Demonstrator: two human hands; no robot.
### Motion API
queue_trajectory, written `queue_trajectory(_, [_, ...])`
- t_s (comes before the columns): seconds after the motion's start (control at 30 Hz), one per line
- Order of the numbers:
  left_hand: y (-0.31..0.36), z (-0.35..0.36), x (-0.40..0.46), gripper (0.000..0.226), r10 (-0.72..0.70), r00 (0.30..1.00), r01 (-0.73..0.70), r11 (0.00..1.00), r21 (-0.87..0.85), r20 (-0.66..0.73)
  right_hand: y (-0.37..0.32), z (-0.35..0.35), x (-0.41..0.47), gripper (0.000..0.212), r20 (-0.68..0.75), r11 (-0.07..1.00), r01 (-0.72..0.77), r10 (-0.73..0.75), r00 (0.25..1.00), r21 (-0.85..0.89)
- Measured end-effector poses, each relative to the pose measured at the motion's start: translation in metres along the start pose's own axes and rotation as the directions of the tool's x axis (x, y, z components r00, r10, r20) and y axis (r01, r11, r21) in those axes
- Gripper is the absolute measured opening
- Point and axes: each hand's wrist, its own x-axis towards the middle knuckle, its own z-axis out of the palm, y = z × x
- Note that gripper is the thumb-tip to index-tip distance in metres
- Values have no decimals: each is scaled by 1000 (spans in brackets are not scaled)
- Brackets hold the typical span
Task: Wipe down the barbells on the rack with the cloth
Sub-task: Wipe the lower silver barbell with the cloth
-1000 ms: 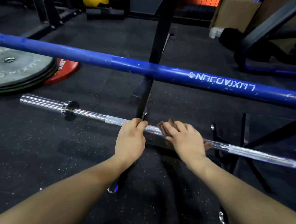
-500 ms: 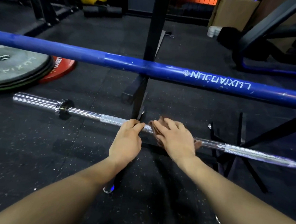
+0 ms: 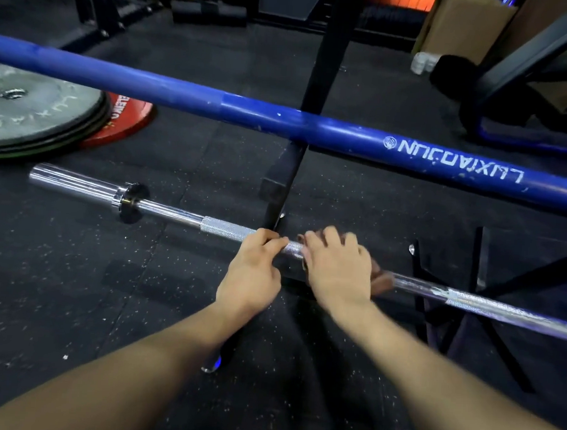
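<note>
Barbells on the rack are the work item: a chrome steel barbell with knurled grip sections runs under both hands, and a thicker blue painted bar with white lettering sits beyond the hands, farther from the person. The left hand grasps the chrome shaft, fingers curled over the knurling, apparently to steady it. The right hand, just beside the left, presses a brown cloth around the shaft; the cloth is mostly hidden and blurred, so its fold cannot be determined. The step in hand is judged to be wiping the middle of the chrome shaft. The next move calls for drawing the cloth along the bar toward the right of the right hand, where whitish smears show, while the left hand holds the bar against rolling. No containers holding contents are evident near the hands; a cardboard box stands far beyond them, contents unseen.
</note>
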Motion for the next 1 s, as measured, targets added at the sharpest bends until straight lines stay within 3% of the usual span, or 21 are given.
queue_trajectory(0.13, [-1, -1, 2, 59, -11, 1000, 11, 1000, -17, 12, -1, 0, -3, 39, -54, 998, 46, -48, 997, -37])
queue_trajectory(0.27, [-2, 1, 1, 63, 4, 1000, -3, 999, -39, 17, -3, -8, 47, 32, 167, 985, -75, 49, 985, 154])
queue_trajectory(0.37, [-2, 0, 1, 64, 13, 1000, -13, 999, -36, 8, -12, -4, 22, 31, -14, 998, -68, 68, 998, -5])
queue_trajectory(0.5, [-2, -1, 3, 61, 24, 1000, -24, 999, -47, 1, -17, 5, -5, 36, -65, 996, 27, -32, 997, -81])
queue_trajectory(0.67, [-2, -1, 3, 60, 1, 1000, -1, 998, -55, 9, -14, -4, 49, 41, 84, 992, -68, 59, 995, 110])
queue_trajectory(0.77, [0, -3, 1, 60, 9, 1000, -10, 998, -67, -9, -17, -3, 31, 39, -39, 998, -54, 56, 998, 36])
queue_trajectory(0.83, [1, -3, 0, 59, 6, 1000, -8, 998, -66, -20, -15, 6, 3, 40, -91, 997, 30, -37, 995, -77])
queue_trajectory(0.9, [2, -5, -1, 57, 7, 1000, -9, 998, -55, -26, -13, 9, -11, 48, -57, 990, 73, -80, 995, -117])
queue_trajectory(1.0, [0, -4, -1, 56, 24, 998, -26, 999, -40, -51, -10, -3, 18, 38, 21, 994, 72, -71, 997, -78])
